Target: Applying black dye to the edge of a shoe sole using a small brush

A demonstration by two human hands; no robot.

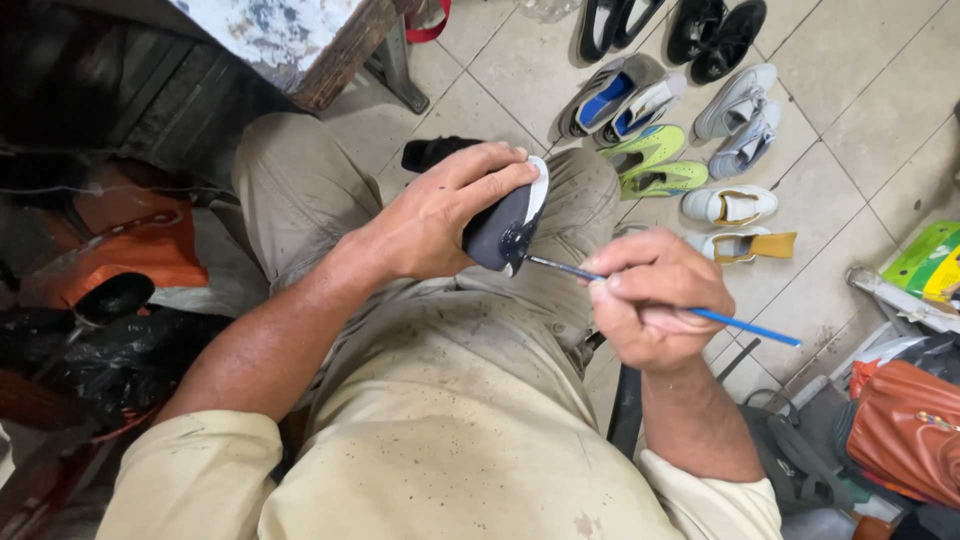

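Dark shoe gripped by left fingers; right fingers pinch brush

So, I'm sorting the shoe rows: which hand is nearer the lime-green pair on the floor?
Right. The right hand holds the brush just below the lime-green pair; the left hand grips the dark shoe further to their left.

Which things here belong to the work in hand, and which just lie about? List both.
In use: dark shoe in left hand; blue-handled brush in right hand.

Lying about: green shoes, grey sneakers, white shoes, orange bag.
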